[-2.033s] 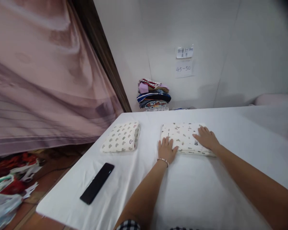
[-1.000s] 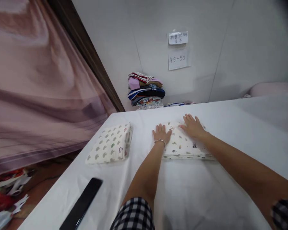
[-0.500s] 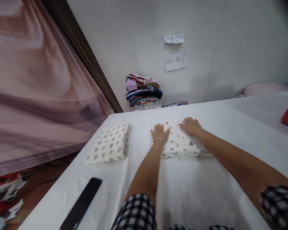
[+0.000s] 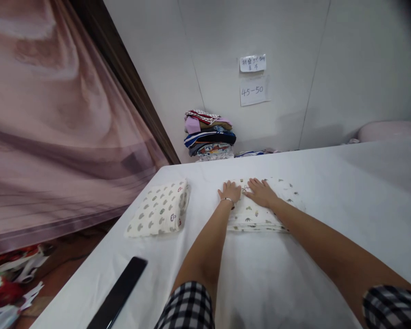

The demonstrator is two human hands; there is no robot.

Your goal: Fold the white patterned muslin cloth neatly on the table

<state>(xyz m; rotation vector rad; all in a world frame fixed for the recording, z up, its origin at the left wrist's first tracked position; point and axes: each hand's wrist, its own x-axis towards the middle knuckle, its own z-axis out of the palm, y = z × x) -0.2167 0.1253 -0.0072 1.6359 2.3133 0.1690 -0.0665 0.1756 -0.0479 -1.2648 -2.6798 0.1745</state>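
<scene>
A white cloth with small printed figures (image 4: 260, 215) lies folded into a flat rectangle on the white-covered table (image 4: 260, 274). My left hand (image 4: 230, 191) rests on its left end, fingers spread, a bracelet at the wrist. Close beside it, my right hand (image 4: 261, 193) presses flat on the cloth's upper middle with the fingers stretched out. Neither hand grips the fabric. To the left sits a second folded cloth (image 4: 157, 210), white with grey mushroom-like prints.
A long black flat object (image 4: 119, 292) lies at the table's front left. Against the wall behind stands a stack of folded clothes (image 4: 210, 135). A pink curtain (image 4: 55, 128) hangs on the left, and paper signs (image 4: 254, 91) are on the wall.
My right hand has slid left across the cloth toward my left hand, uncovering the cloth's right end. My left hand stays near the left end. The camera view has shifted slightly.
</scene>
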